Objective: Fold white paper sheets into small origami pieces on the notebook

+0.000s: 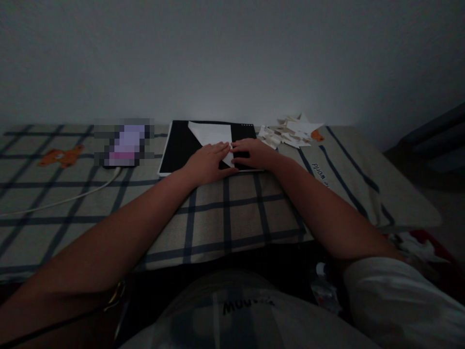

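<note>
A white sheet of paper (215, 134), folded to a slanted shape, lies on a black flat pad with a pale rim (178, 148). My left hand (209, 162) rests on the paper's lower part, its fingers stretched out and the thumb apart. From the other side my right hand (254, 152) reaches in with extended fingers, their tips at the paper's right edge close to my left fingertips. The thumb of that hand is spread over the pad. Both hands partly cover the paper's near end.
Folded paper pieces (286, 132) are heaped right of the pad, beside a small orange item (317, 135). On the left lie a phone (127, 143) with a white cable (83, 195) and an orange shape (61, 156). A checked cloth (207, 218) covers the table against a wall (218, 58).
</note>
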`<state>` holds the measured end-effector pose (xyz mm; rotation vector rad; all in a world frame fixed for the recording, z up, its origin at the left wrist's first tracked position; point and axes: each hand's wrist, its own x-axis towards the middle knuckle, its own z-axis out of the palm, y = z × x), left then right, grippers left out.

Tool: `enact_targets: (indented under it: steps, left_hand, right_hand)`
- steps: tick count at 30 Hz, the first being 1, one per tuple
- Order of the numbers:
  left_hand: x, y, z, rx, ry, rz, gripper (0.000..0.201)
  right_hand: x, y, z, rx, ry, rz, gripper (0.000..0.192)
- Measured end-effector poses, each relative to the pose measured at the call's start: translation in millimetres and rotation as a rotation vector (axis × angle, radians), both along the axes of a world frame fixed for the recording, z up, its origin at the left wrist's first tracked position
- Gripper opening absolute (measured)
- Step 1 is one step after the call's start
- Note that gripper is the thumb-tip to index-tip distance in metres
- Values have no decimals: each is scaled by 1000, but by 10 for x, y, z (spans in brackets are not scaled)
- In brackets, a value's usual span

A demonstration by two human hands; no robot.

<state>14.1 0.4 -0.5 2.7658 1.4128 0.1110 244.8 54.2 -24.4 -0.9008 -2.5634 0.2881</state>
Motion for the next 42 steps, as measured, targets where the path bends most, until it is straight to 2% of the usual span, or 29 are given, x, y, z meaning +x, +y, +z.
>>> enact_targets:
  steps: [4, 11, 24, 31, 36, 39, 42]
  left_hand:
    - [-3, -2, 3, 4, 14, -4, 88]
    - [-38, 30, -18, 5, -11, -44, 71]
    - [-50, 44, -87, 45, -8, -36, 71]
    - [-95, 59, -85, 41, -15, -68, 72]
    - [-140, 62, -60, 17, -47, -82, 72]
    - [-174, 54, -35, 8, -85, -135, 70]
    - [-225, 36, 10, -45, -124, -256, 63]
  right_hand:
    - [5, 7, -11, 4, 11, 10, 35]
    - [28, 37, -19, -26, 25, 10, 34]
    - [27, 39, -36, -45, 56, -4, 31]
    - [31, 25, -19, 16, 60, 42, 20]
    - [40, 32, -15, 45, 96, 36, 25]
    - [60, 75, -68, 69, 115, -6, 31]
    - [90, 110, -113, 82, 134, -56, 36]
